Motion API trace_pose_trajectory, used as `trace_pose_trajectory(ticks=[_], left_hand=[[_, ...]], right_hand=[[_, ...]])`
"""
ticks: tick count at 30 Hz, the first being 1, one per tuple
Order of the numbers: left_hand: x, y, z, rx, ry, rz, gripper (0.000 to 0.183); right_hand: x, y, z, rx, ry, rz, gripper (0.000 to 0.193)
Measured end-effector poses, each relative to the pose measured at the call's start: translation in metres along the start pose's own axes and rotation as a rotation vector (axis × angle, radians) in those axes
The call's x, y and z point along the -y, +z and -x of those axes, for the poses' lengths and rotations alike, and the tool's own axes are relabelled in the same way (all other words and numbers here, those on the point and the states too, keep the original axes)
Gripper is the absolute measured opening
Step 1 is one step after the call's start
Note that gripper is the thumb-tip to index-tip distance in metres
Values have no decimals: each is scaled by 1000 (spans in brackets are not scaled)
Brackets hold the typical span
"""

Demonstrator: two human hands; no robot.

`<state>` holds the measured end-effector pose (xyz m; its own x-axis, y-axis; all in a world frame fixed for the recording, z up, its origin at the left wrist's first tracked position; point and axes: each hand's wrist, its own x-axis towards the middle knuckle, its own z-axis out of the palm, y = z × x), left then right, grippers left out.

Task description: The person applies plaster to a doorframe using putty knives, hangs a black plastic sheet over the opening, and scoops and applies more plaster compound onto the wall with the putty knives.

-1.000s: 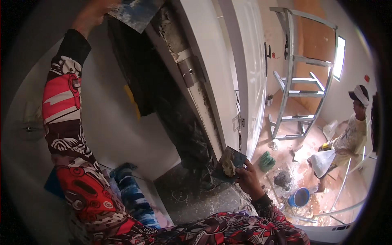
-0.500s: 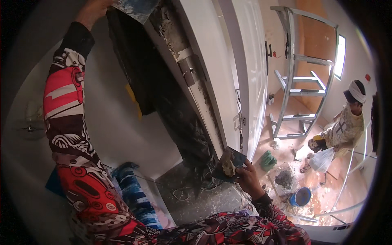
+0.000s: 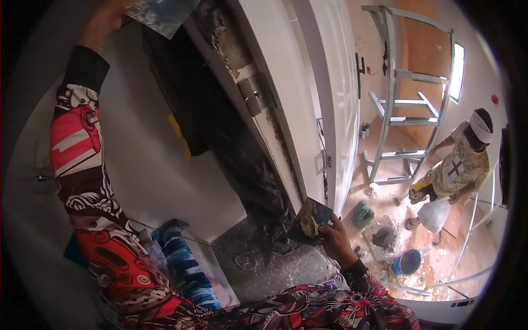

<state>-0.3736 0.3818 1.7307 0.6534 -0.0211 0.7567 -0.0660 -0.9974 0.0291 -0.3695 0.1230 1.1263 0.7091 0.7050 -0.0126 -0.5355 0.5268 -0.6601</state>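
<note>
At the top left, my left hand (image 3: 104,22) is closed on a flat, stained scraper blade (image 3: 165,15), close to the upper part of a door frame (image 3: 256,41). Rough mortar (image 3: 223,41) fills the gap along that frame, above a grey metal plate (image 3: 254,96). Low in the middle, my right hand (image 3: 336,242) grips a small dark square plate (image 3: 324,213) by its edge. A lump of beige putty (image 3: 308,223) sits on that plate. The fingers of my left hand are partly blurred.
A white door (image 3: 338,110) stands right of the frame. Black sheeting (image 3: 236,165) hangs left of it. Further right are a metal ladder-like frame (image 3: 390,99), a blue bucket (image 3: 407,262), a grey powder heap (image 3: 385,238), a green bag (image 3: 362,213) and a person (image 3: 462,159) with a white bag (image 3: 433,215).
My left hand and the scraper have shifted left and slightly down, showing more of the blade. My right hand stays nearly still. The person at right has changed posture, one arm now reaching out.
</note>
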Motion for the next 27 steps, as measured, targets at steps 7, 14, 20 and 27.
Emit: trace_pose_trajectory(ticks=[7,14,20,27], left_hand=[[9,25,8,55,-17,104,22],[15,34,-10,-17,-31,107,24],[34,26,-35,-66,228,-398,33],[23,19,-40,-94,235,-603,42]], right_hand=[[11,25,7,11,15,143,49],[-8,-5,4,100,-319,841,52],[1,9,6,13,37,157,47],[-8,-8,4,14,-14,157,47]])
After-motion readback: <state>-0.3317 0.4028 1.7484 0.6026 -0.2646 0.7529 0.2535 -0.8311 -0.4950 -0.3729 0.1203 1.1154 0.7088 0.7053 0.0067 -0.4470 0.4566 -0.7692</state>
